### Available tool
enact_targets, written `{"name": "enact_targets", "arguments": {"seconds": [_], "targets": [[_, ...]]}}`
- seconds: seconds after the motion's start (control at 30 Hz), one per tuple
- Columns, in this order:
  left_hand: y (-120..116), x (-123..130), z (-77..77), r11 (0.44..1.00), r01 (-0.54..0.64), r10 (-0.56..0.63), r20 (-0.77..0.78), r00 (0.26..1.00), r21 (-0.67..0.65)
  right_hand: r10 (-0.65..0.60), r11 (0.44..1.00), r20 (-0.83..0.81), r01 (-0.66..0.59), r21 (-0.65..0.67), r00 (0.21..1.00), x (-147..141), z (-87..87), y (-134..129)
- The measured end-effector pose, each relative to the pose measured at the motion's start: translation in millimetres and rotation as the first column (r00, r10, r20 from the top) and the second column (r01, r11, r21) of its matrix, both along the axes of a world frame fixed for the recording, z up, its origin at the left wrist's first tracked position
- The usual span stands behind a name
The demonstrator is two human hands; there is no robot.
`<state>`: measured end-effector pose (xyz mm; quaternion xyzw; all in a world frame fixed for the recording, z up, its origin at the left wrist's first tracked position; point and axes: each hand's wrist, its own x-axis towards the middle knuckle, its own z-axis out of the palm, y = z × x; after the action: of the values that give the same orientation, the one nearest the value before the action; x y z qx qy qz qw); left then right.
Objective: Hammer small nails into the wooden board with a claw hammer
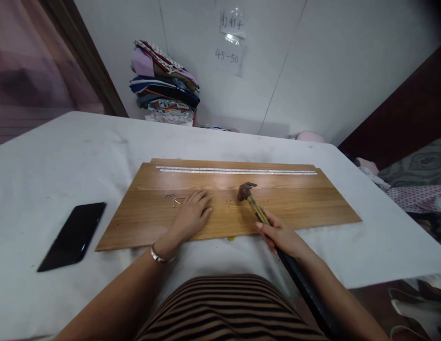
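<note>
My right hand [277, 232] is wrapped round the shaft of a claw hammer [256, 208]. Its rusty head is over the middle of a wooden board [294, 203], close to a row of small dark dots [264, 202] that look like nail heads or holes. My left hand [192, 213] lies palm down on the board, fingers stretched out, beside a few loose nails [175, 202]. More nails [169, 195] lie just behind these. What may be under the left palm is hidden.
Two white measuring strips [238, 171] run along the board's far edge. A black phone [73, 237] lies on the white-covered table [110, 156] at left. Folded clothes [165, 87] are stacked by the wall, where paper notes [229, 59] hang.
</note>
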<state>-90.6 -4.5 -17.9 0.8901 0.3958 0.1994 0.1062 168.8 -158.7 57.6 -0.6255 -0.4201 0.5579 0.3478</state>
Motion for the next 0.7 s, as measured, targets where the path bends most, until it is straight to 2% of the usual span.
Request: {"name": "enact_targets", "arguments": {"seconds": [0.7], "targets": [[-0.7, -0.1, 3.2, 1.0, 0.006, -0.006, -0.023, 1.0, 0.0, -0.005, 1.0, -0.014, 0.006, 0.031, 1.0, 0.5, -0.1, -2.2]]}}
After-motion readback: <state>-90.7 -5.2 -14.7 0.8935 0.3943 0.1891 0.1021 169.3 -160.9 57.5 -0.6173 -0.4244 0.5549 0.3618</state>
